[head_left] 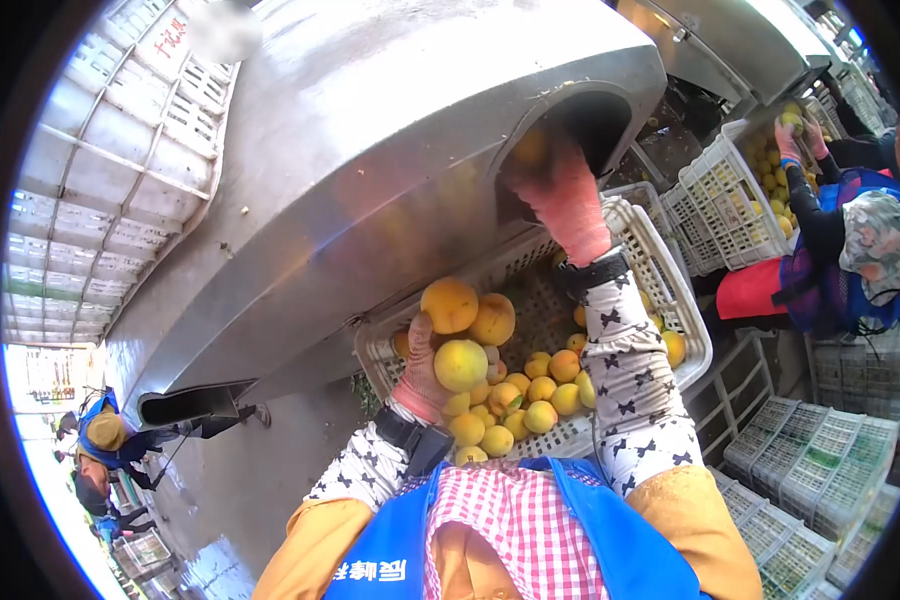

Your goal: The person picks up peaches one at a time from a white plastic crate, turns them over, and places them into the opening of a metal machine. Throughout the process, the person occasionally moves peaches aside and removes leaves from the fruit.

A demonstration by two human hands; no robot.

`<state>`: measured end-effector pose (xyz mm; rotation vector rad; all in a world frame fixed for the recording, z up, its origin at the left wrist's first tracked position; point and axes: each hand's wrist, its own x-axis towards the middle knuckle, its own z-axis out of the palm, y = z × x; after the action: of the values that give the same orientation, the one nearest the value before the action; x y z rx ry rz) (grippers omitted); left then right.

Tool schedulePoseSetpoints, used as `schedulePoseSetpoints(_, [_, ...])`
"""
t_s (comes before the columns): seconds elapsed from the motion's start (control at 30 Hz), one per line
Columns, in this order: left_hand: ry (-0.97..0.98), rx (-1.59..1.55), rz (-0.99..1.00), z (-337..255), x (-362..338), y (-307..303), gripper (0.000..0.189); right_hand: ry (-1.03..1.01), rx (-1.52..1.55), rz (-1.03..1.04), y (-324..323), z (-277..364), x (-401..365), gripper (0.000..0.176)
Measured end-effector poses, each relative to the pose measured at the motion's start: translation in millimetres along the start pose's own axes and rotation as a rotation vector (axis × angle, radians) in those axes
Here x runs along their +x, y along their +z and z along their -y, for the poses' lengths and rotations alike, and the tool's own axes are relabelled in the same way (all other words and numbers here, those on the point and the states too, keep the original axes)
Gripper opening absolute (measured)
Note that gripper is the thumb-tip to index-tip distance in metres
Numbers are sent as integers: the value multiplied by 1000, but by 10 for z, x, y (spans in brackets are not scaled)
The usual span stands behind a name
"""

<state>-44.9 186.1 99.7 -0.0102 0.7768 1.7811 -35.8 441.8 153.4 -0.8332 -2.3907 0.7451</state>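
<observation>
My left hand [423, 377], in a pink glove, is closed around yellow peaches held over the near left part of a white plastic crate [698, 300]. An orange-yellow peach [449, 305] and a greener peach [460, 366] show at its fingers, with another peach [491, 320] against them. My right hand [567, 200], also gloved, reaches into the dark round opening [605, 125] of a metal machine. A blurred yellow fruit [532, 148] shows by its fingers, which are smeared by motion and partly in shadow. Below my hands, more peaches [540, 417] lie in the crate.
The metal machine [370, 130] curves across the middle, with another opening [195, 403] at lower left. Stacked white crates [120, 170] stand at left, more crates [810, 460] at right. A co-worker [850, 230] handles fruit over a full crate [730, 205]. Another person [110, 435] is at far left.
</observation>
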Motion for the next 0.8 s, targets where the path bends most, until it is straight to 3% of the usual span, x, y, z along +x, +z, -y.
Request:
schedulePoseSetpoints(0.07, [68, -24, 27, -75, -35, 89, 90, -232, 345, -188, -286, 42, -247, 86])
schedulePoseSetpoints(0.1, [41, -107, 55, -105, -47, 126, 94, -291, 300, -188, -402, 43, -409, 83])
schedulePoseSetpoints(0.17, [19, -186, 82, -126, -106, 190, 97, -252, 562, 133, -494, -13, -789, 74])
schedulePoseSetpoints(0.2, [10, -200, 119, -124, -125, 218, 98, -186, 690, 343, -581, 44, -938, 78])
schedulePoseSetpoints(0.27, [-1, -206, 156, -118, -169, 293, 98, -166, 731, 419, -459, 3, -1209, 83])
schedulePoseSetpoints(0.33, [150, 14, 141, -108, -184, 424, 98, -52, 858, 463, -412, 33, -1343, 87])
schedulePoseSetpoints(0.4, [199, -20, 39, -70, -210, 538, 95, -128, 709, 345, -410, 101, -1416, 83])
schedulePoseSetpoints(0.5, [173, 32, 132, -69, -214, 519, 95, -85, 588, 284, -417, 148, -1449, 79])
schedulePoseSetpoints(0.6, [228, 70, 143, -54, -148, 518, 94, -249, 459, 4, -330, 43, -1218, 74])
schedulePoseSetpoints(0.7, [115, -86, 218, -45, -117, 317, 87, -254, 238, -118, -184, -113, -726, 73])
schedulePoseSetpoints(0.77, [110, -109, 152, 2, -106, 232, 86, -48, -67, -72, -89, -86, -447, 63])
schedulePoseSetpoints(0.8, [107, -132, 73, 7, -100, 192, 85, -52, -69, -70, -65, -42, -301, 63])
